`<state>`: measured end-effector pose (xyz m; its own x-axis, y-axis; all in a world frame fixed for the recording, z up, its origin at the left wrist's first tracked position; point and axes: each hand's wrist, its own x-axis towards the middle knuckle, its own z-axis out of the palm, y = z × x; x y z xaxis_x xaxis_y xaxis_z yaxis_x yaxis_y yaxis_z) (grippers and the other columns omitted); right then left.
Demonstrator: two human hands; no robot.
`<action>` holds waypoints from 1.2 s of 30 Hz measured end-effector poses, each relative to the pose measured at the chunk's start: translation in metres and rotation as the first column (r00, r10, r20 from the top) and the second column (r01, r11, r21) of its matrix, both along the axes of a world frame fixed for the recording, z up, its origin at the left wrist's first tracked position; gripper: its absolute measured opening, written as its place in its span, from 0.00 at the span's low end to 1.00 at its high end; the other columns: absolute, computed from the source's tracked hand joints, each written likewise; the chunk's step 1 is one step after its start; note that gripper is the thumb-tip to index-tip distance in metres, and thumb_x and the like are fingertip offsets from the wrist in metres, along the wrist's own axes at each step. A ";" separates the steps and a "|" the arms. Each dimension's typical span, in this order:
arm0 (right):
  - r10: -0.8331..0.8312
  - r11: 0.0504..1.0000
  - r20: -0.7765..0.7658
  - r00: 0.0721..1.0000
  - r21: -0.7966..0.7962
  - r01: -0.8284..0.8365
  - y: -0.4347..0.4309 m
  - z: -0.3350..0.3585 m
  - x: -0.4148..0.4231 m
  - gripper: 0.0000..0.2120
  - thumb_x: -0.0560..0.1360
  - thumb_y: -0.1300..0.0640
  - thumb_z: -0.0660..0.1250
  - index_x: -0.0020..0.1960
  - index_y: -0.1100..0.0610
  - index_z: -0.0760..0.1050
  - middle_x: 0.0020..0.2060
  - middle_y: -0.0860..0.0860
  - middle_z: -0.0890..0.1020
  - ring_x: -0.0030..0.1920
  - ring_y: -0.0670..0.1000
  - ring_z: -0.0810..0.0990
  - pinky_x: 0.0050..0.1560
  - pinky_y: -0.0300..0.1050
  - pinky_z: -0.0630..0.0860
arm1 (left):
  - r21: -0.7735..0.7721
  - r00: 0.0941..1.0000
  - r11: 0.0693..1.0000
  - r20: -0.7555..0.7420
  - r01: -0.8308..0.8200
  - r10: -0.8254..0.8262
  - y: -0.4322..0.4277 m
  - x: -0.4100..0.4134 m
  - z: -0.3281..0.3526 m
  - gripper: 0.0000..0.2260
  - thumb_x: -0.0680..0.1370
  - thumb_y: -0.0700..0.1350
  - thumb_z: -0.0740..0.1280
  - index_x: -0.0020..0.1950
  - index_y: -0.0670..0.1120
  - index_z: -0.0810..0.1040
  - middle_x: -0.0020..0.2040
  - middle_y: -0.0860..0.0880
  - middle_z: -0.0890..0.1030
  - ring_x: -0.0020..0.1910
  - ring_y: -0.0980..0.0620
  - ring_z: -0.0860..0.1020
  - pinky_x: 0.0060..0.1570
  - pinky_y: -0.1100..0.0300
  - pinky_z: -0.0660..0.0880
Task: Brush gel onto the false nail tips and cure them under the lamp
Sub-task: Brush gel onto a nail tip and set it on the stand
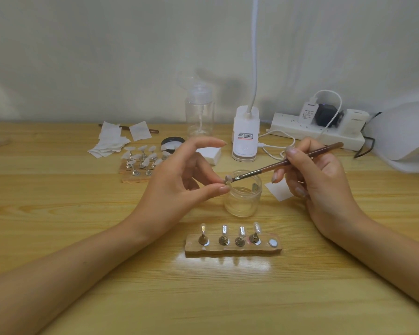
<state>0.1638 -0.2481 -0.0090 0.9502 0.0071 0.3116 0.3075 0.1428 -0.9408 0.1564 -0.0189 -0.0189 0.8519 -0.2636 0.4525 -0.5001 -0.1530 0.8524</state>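
Nail tip (228,178) is just above the jar's (243,199) left rim, pinched in the left hand (179,180). Right hand (317,180) grips the brush (288,160), which slants down-left across the jar, bristles touching the tip. Lamp (406,136) sits well off to the jar's right.

**Head-worn wide-angle view, forward and down over a wooden table (82,238).**
The camera looked from the person's side toward the back wall (107,56), close above the left hand (177,182) and right hand (324,184). Both forearms ran in from the bottom corners, and the brush (288,162) touched the nail tip (228,178) near the frame's centre.
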 end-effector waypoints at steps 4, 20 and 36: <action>0.003 1.000 0.014 1.000 -0.001 -0.003 0.000 -0.001 -0.001 0.09 0.75 0.53 0.65 0.41 0.56 0.68 0.29 0.56 0.81 0.21 0.46 0.63 0.23 0.34 0.62 | 0.015 1.000 1.000 0.009 -0.001 0.001 0.001 -0.001 0.000 0.26 0.70 0.49 0.75 0.68 0.53 0.75 0.39 0.52 0.83 0.42 0.54 0.83 0.39 0.62 0.78; -0.007 1.000 0.045 0.999 -0.014 0.008 -0.001 -0.001 -0.002 0.12 0.81 0.60 0.62 0.39 0.54 0.68 0.27 0.55 0.80 0.22 0.46 0.63 0.23 0.34 0.60 | 0.009 1.000 1.000 0.004 0.007 -0.007 0.002 0.001 -0.001 0.26 0.70 0.48 0.76 0.67 0.53 0.75 0.39 0.51 0.82 0.43 0.52 0.84 0.41 0.58 0.79; -0.031 0.999 0.009 0.999 0.041 0.031 -0.003 -0.001 0.000 0.12 0.80 0.57 0.64 0.38 0.53 0.67 0.28 0.55 0.81 0.21 0.45 0.64 0.22 0.33 0.61 | 0.015 1.000 1.000 0.008 -0.003 0.003 0.001 0.001 -0.001 0.25 0.70 0.49 0.76 0.66 0.54 0.76 0.39 0.51 0.82 0.42 0.52 0.83 0.41 0.56 0.80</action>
<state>0.1635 -0.2506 -0.0101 0.9465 -0.0354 0.3206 0.3218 0.1714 -0.9312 0.1575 -0.0180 -0.0204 0.8491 -0.2680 0.4551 -0.5062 -0.1669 0.8461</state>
